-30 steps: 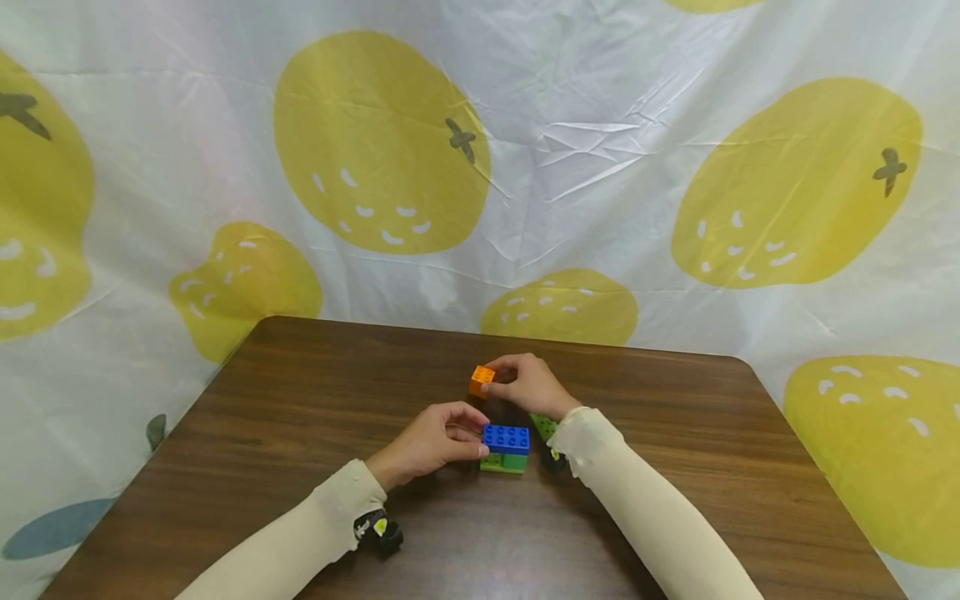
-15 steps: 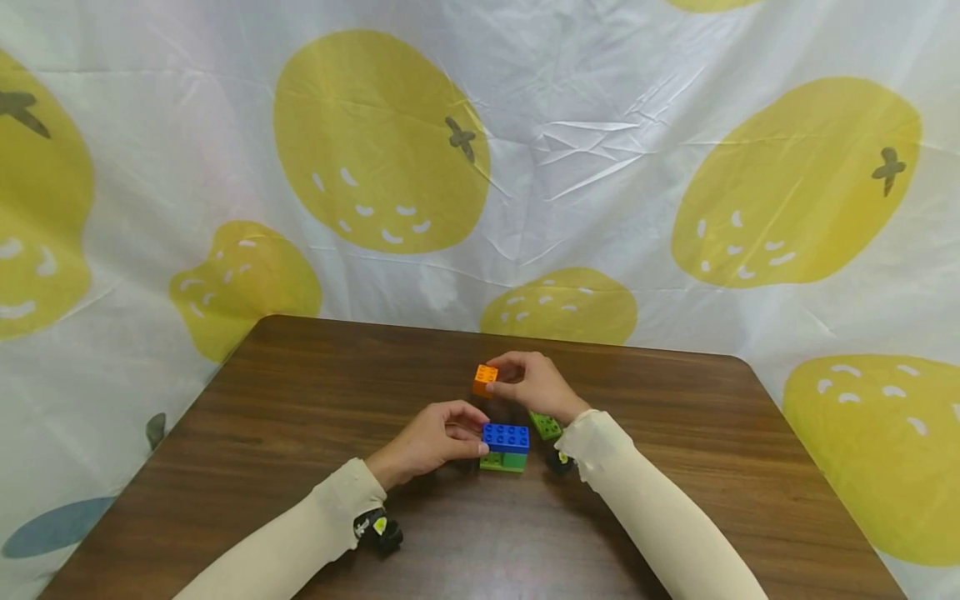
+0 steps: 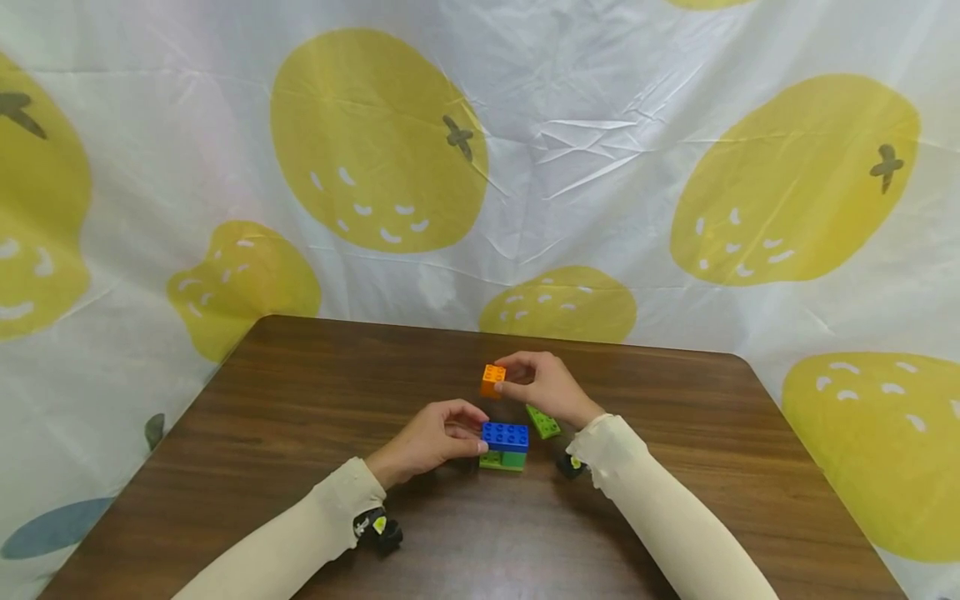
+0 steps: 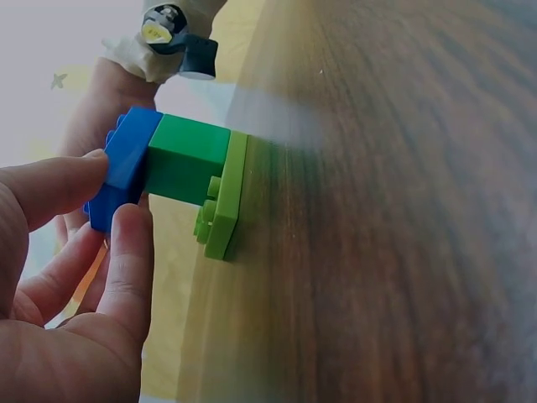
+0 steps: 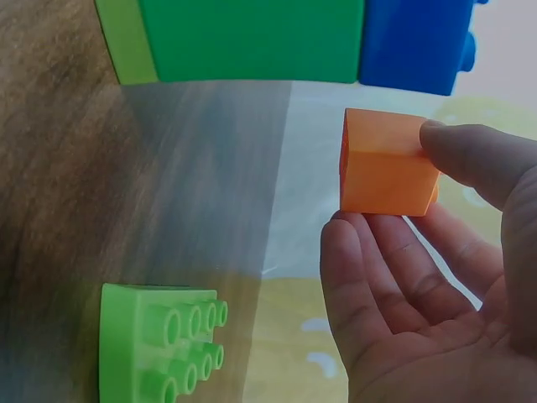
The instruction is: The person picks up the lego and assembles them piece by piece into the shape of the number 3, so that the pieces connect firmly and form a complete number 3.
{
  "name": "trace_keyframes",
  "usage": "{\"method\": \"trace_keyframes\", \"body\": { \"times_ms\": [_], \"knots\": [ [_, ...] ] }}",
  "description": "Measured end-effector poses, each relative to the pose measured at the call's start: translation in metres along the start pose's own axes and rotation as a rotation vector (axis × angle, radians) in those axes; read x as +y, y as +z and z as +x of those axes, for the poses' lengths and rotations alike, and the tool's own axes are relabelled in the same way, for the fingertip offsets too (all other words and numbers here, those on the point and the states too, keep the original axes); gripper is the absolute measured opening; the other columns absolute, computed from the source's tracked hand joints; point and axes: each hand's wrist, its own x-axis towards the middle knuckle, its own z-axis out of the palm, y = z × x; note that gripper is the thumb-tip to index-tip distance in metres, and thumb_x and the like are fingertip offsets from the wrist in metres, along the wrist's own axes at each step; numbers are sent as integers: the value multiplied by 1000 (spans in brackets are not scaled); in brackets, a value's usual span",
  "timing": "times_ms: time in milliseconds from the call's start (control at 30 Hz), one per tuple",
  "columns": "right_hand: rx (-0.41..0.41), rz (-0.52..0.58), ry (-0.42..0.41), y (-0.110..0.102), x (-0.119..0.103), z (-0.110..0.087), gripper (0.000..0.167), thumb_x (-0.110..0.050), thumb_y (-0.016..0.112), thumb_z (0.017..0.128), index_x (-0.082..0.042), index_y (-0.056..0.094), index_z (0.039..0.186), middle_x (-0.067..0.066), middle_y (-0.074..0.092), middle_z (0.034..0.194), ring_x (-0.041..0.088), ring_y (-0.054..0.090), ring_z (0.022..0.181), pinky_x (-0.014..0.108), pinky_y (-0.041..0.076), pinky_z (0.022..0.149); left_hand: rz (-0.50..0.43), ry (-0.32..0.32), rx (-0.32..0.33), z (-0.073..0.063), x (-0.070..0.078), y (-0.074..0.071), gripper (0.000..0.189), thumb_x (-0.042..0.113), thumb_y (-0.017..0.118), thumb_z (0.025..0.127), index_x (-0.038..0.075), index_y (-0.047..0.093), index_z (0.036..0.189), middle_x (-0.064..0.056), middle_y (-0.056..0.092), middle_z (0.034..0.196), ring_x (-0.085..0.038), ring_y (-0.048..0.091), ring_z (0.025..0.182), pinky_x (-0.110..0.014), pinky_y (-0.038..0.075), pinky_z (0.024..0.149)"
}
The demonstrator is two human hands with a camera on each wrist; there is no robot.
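My left hand (image 3: 435,443) pinches the left end of a blue building brick (image 3: 505,437), the top of a small stack. Under it, the left wrist view shows a green brick (image 4: 186,158) on a thin lime-green studded plate (image 4: 228,193), which sits on the table. Only part of the plate is covered by the green brick. My right hand (image 3: 547,390) holds a small orange brick (image 5: 386,164) between thumb and fingers, above the table and behind the stack. Its studs face up in the head view.
A separate lime-green studded brick (image 3: 543,421) lies on the brown wooden table (image 3: 337,375), just right of the stack and below the right hand. Behind the table's far edge hangs a white curtain (image 3: 585,50) with yellow fruit shapes.
My right hand has shifted a little to the right with the orange brick, uncovering more of the loose lime-green brick. The left hand and the stack have stayed in place.
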Motion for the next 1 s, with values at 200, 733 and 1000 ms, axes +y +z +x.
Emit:
{"method": "trace_keyframes", "body": {
  "times_ms": [200,733,1000],
  "knots": [
    [-8,15,12,-2,-3,-8,38,-30,82,94,-15,75,127,3,79,109,18,74,94,34,64,83,5,3,8,-2,0,1,39,14,82,94,1,66,127,-15,72,121,-20,75,101,-33,63,91],
    [-11,9,-14,-18,-16,-37,40,-33,82,93,-15,74,128,3,79,107,17,76,89,31,63,80,18,30,10,1,-1,0,37,15,80,96,1,66,127,-16,73,120,-20,74,99,-32,62,90],
    [-18,19,-16,-17,-18,-50,39,-29,82,94,-13,74,129,5,79,108,22,76,89,27,63,77,36,12,12,-2,0,-2,37,18,80,96,3,67,127,-13,74,118,-20,75,100,-34,63,90]
  ]
}}
